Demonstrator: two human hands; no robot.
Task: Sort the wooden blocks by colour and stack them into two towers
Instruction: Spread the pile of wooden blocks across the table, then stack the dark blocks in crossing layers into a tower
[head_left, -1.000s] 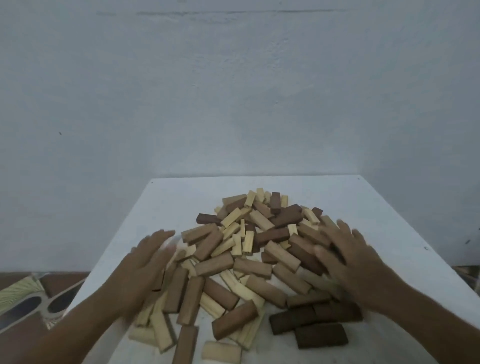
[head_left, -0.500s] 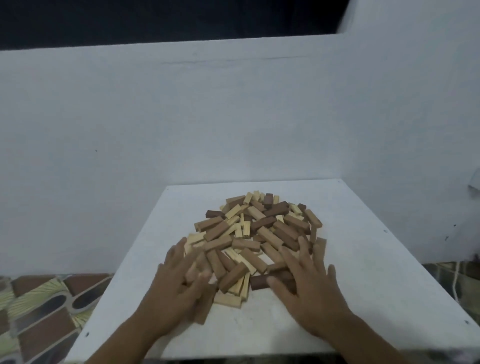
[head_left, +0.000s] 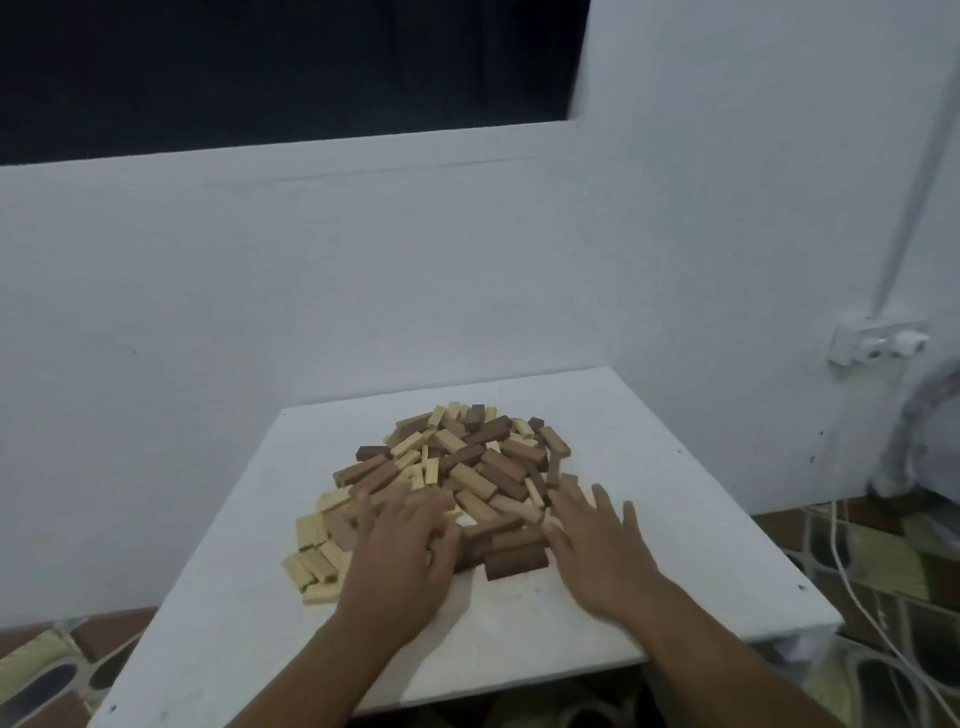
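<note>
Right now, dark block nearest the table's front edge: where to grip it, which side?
Pinch the dark block across its two long faces at mid-length, coming from above with the right hand beside it. It lies flat and crosswise at the pile's near edge; its top and front face look clear, so a top-down pinch probably avoids the neighbours behind.

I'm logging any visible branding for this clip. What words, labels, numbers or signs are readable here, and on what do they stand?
None can be read.
Wooden blocks: plain faces, no print visible.
Table: bare white top, only small dark specks.
Wall socket: blurred; any marking on it is too small to tell.
Left hand and right hand: nothing written on them.
</note>
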